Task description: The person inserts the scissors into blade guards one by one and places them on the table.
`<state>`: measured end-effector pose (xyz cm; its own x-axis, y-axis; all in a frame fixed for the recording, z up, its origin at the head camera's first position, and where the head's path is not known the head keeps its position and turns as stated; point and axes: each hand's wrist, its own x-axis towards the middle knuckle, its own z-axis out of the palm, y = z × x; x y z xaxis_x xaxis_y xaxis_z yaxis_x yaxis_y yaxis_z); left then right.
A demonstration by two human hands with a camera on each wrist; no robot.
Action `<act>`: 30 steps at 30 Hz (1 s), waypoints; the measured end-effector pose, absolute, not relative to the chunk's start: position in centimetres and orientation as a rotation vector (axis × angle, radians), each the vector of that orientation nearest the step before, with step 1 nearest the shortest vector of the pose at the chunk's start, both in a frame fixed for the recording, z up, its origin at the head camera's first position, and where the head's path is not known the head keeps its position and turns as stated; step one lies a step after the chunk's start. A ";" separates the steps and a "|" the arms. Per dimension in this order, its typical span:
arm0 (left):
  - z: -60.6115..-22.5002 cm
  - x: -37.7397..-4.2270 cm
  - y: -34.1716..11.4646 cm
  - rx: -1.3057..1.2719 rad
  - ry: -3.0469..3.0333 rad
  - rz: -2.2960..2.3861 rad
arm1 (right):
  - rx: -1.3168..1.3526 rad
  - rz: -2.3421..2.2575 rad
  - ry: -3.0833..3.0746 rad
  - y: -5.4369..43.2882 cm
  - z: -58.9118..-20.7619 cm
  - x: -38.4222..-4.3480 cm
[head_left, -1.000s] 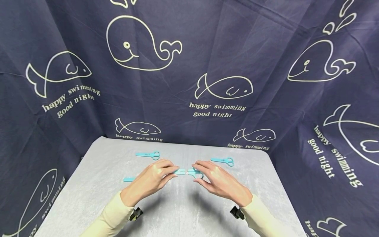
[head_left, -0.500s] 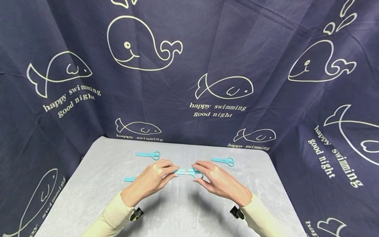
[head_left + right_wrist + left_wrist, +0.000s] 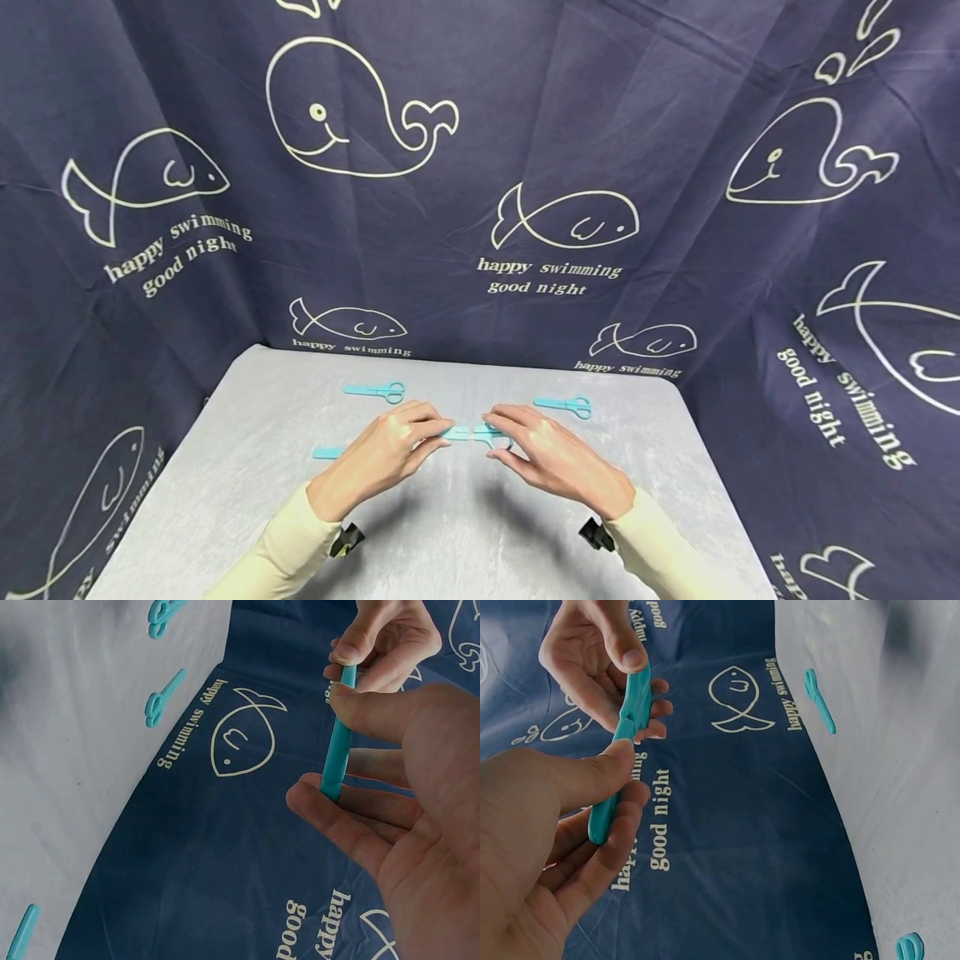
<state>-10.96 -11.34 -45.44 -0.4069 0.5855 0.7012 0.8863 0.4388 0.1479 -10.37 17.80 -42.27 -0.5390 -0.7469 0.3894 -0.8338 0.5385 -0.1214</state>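
A pair of light-blue scissors (image 3: 492,437) with a matching blade cover (image 3: 458,433) is held level above the table between both hands. My left hand (image 3: 390,437) pinches the cover between thumb and fingers, as the left wrist view also shows. At the other end, my right hand (image 3: 546,448) grips the handle loops with thumb and fingertips. A narrow pale gap shows between the cover and the handle part in the head view. Fingers hide parts of both pieces.
On the grey table (image 3: 465,533) lie two like scissors, one at the back left (image 3: 373,391) and one at the back right (image 3: 562,406). Another blue piece (image 3: 327,453) shows partly from behind my left hand. A dark printed curtain (image 3: 450,250) stands around the table.
The right hand has edged very slightly left, toward the cover. The left hand keeps its place and both grips look the same; the scissors on the table have not moved.
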 end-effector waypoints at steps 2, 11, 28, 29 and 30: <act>-45.4 -10.9 -11.4 -1.228 -2.129 -0.691 | 1.319 0.422 -2.487 17.7 -42.3 -10.4; -45.3 -10.9 -11.2 -1.220 -2.139 -0.682 | 1.315 0.441 -2.459 17.6 -42.3 -10.4; -45.2 -10.8 -11.0 -1.204 -2.165 -0.683 | 1.309 0.452 -2.476 17.5 -42.4 -10.5; -45.2 -10.8 -11.0 -1.207 -2.159 -0.681 | 1.310 0.452 -2.476 17.4 -42.4 -10.5; -45.3 -10.8 -11.0 -1.210 -2.151 -0.679 | 1.310 0.451 -2.477 17.4 -42.4 -10.5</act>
